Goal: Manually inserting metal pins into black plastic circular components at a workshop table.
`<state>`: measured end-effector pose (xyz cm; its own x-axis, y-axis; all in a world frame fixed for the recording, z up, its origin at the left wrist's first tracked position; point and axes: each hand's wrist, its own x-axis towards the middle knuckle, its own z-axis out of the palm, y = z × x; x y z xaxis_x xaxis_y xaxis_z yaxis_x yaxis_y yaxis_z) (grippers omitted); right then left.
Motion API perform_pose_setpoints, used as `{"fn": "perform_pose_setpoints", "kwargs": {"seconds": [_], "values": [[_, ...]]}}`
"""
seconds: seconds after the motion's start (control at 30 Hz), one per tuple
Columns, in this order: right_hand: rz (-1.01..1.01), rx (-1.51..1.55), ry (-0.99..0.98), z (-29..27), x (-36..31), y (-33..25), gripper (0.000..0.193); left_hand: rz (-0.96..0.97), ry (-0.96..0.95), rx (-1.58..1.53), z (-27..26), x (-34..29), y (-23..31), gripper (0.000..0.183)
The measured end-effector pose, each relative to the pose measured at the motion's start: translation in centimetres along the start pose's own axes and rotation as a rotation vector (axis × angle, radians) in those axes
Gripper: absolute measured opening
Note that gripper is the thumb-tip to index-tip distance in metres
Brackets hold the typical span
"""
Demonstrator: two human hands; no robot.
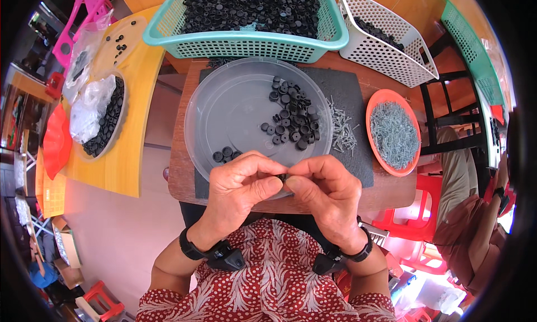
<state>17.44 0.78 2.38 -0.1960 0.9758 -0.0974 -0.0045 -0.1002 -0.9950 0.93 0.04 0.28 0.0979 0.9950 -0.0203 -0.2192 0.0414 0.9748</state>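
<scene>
Black cap [283,179] pinched between both grips; left hand [240,185] and right hand [327,190] fingertips touching, over grey tray [224,106] rim.

Single head-worn fisheye view, looking steeply down from close above, facing forward over a small table [184,171] — forearms enter from the lower edge, baskets at top, edges curving toward the rim.

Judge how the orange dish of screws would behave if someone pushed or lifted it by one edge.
The orange dish is heaped with small grey screws, so it is probably heavy for its size. It looks shallow with a low rim, so lifting one edge would likely spill screws rather than tip it whole. Pushed on the dark mat, it would probably slide flat, not roll.
</scene>
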Motion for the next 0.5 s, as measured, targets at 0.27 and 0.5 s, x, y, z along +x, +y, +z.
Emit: {"fn": "perform_pose_setpoints", "kwargs": {"seconds": [0.27,0.5], "values": [[-0.373,-0.497,0.100,-1.8,4.9,1.3,0.015,-0.024,0.156,-0.111,-1.0,0.3,0.5,0.017],[-0.870,-1.135,-0.030,-0.6,9.3,2.7,0.011,-0.017,0.120,-0.144,-1.3,0.2,0.4,0.019]]}}
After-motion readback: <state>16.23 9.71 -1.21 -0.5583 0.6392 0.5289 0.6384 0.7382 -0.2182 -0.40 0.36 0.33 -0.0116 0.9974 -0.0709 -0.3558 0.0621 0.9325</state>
